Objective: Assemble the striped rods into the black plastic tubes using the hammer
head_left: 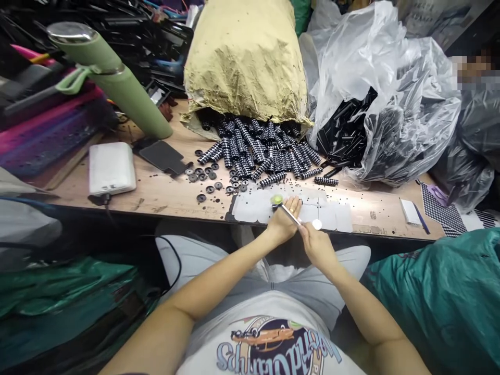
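Note:
My left hand (283,223) rests at the front edge of the table over a pale mat (336,212). Its fingers are bent together around something dark and mostly hidden. A small yellow-green round piece (277,199) shows beside these fingers. My right hand (317,244) is closed on a thin silvery rod-like tool (291,214), which slants across my left hand toward the green piece. A white round disc (316,224) lies near my right fingers. Beyond the mat, ridged black-and-white cylinders (253,146) spill from a yellowish sack (246,57).
Small dark round caps (210,189) are scattered left of the mat. A green bottle (117,83) leans behind a white box (111,167) with a cable. Clear plastic bags (414,109) hold black parts (346,130) at right. Green sacks (449,286) flank my legs.

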### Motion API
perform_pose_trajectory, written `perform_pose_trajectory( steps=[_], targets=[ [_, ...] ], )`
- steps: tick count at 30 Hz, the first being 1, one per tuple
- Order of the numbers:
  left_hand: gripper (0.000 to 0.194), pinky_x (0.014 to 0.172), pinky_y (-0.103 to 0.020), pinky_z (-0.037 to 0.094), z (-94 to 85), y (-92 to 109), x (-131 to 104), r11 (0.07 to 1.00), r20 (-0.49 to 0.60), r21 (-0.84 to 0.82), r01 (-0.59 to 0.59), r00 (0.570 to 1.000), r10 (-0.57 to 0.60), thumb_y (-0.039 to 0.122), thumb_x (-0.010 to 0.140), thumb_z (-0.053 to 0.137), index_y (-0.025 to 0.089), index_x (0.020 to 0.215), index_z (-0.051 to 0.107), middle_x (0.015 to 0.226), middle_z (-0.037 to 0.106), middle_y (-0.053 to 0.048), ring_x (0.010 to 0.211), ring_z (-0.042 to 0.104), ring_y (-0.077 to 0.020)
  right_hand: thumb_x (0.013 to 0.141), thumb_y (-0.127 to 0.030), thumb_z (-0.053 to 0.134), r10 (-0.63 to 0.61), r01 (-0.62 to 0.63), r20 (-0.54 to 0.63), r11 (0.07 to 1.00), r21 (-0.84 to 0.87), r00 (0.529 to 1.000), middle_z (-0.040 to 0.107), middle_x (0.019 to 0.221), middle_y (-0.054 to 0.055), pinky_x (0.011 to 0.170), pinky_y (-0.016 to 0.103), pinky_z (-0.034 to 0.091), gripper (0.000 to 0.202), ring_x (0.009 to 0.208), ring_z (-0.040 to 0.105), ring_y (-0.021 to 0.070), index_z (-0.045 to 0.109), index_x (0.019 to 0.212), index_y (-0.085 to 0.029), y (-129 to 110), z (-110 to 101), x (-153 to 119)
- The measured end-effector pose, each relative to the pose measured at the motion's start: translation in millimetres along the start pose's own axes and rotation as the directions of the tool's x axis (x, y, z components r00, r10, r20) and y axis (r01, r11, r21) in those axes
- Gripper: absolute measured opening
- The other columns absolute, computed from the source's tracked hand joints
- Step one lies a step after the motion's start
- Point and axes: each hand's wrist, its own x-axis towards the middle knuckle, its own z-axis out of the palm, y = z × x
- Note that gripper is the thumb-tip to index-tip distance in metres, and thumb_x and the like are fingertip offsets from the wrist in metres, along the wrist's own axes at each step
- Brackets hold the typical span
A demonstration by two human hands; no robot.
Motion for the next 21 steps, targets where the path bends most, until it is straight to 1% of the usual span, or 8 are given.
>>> perform_pose_trajectory(
  steps=[3, 7, 9, 11, 13, 15, 17, 21],
  targets=[
    [0.037, 0.084, -0.040, 0.048, -16.8, 7.4, 4.0, 0.993, 0.072, 0.000, 0.122, 0.990, -0.121, 0.010, 0.090, 0.038, 0.007, 0.123, 0.054, 0.104, 0.064, -0.018, 0.102, 0.059, -0.0271, 0.101, -0.040, 0.026, 0.094, -0.098, -0.102, 0.995, -0.036, 0.990, 0.062, 0.067, 0.003, 0.055, 0.025, 0.020, 0.036, 0.056, 0.055, 0.0155, 0.053, 0.089, -0.019, 18.7, -12.0, 0.5],
    [0.030, 0.077, -0.035, 0.046, -39.9, 10.8, 5.7, 0.998, 0.066, -0.039, 0.049, 0.997, -0.046, 0.020, 0.092, 0.045, 0.013, 0.118, 0.058, 0.104, 0.064, -0.014, 0.097, 0.058, -0.0250, 0.099, -0.042, 0.034, 0.218, -0.248, -0.185, 0.956, -0.156, 0.958, 0.062, 0.071, 0.004, 0.056, 0.026, 0.018, 0.034, 0.057, 0.051, 0.0139, 0.055, 0.089, -0.017, 59.7, -17.9, 9.3],
    [0.033, 0.079, -0.038, 0.045, -47.5, -5.6, 13.8, 0.985, -0.019, 0.010, 0.173, 0.985, -0.173, 0.022, 0.093, 0.042, 0.011, 0.122, 0.055, 0.112, 0.062, -0.017, 0.102, 0.055, -0.0277, 0.098, -0.043, 0.038, 0.201, -0.241, -0.215, 0.954, -0.177, 0.956, 0.064, 0.079, 0.006, 0.058, 0.025, 0.022, 0.033, 0.065, 0.054, 0.0155, 0.057, 0.088, -0.017, 80.7, -17.8, 24.6],
    [0.034, 0.083, -0.044, 0.042, -50.8, -30.8, 25.9, 0.929, -0.110, 0.092, 0.358, 0.931, -0.348, 0.017, 0.093, 0.039, 0.009, 0.122, 0.055, 0.112, 0.061, -0.020, 0.105, 0.053, -0.0321, 0.097, -0.040, 0.041, 0.141, -0.192, -0.281, 0.968, -0.162, 0.949, 0.065, 0.090, 0.009, 0.065, 0.026, 0.030, 0.030, 0.081, 0.057, 0.0188, 0.059, 0.091, -0.017, 97.0, -20.8, 50.8],
    [0.034, 0.083, -0.049, 0.041, -50.9, -54.3, 35.7, 0.886, -0.105, 0.155, 0.438, 0.899, -0.426, 0.009, 0.090, 0.035, 0.006, 0.116, 0.058, 0.105, 0.063, -0.021, 0.104, 0.053, -0.0349, 0.097, -0.031, 0.042, 0.080, -0.141, -0.372, 0.980, -0.141, 0.925, 0.065, 0.102, 0.012, 0.076, 0.028, 0.036, 0.025, 0.096, 0.055, 0.0223, 0.060, 0.099, -0.014, 106.4, -27.8, 86.8],
    [0.033, 0.083, -0.050, 0.041, -50.6, -68.5, 37.5, 0.894, -0.069, 0.165, 0.416, 0.909, -0.411, 0.005, 0.087, 0.035, 0.005, 0.108, 0.061, 0.100, 0.064, -0.021, 0.101, 0.055, -0.0347, 0.095, -0.025, 0.043, 0.092, -0.144, -0.417, 0.985, -0.095, 0.904, 0.064, 0.107, 0.015, 0.084, 0.031, 0.037, 0.023, 0.102, 0.054, 0.0240, 0.060, 0.102, -0.012, 109.4, -36.6, 127.0],
    [0.028, 0.083, -0.046, 0.043, -52.0, -72.5, 30.6, 0.933, -0.085, 0.085, 0.350, 0.935, -0.343, 0.009, 0.087, 0.041, 0.008, 0.105, 0.062, 0.100, 0.064, -0.019, 0.099, 0.057, -0.0323, 0.090, -0.022, 0.052, 0.114, -0.118, -0.343, 0.993, 0.009, 0.932, 0.066, 0.106, 0.014, 0.087, 0.033, 0.039, 0.019, 0.102, 0.055, 0.0243, 0.062, 0.103, -0.012, 108.4, -44.7, 163.4],
    [0.017, 0.084, -0.037, 0.045, -57.7, -67.0, 8.6, 0.945, -0.255, -0.251, 0.211, 0.927, -0.275, 0.026, 0.082, 0.059, 0.015, 0.094, 0.064, 0.092, 0.064, -0.010, 0.092, 0.059, -0.0252, 0.078, -0.008, 0.060, 0.128, -0.099, -0.212, 0.985, 0.143, 0.969, 0.070, 0.094, 0.011, 0.086, 0.032, 0.043, 0.014, 0.093, 0.062, 0.0219, 0.067, 0.088, -0.014, 103.0, -54.0, 199.0]
  ],
)
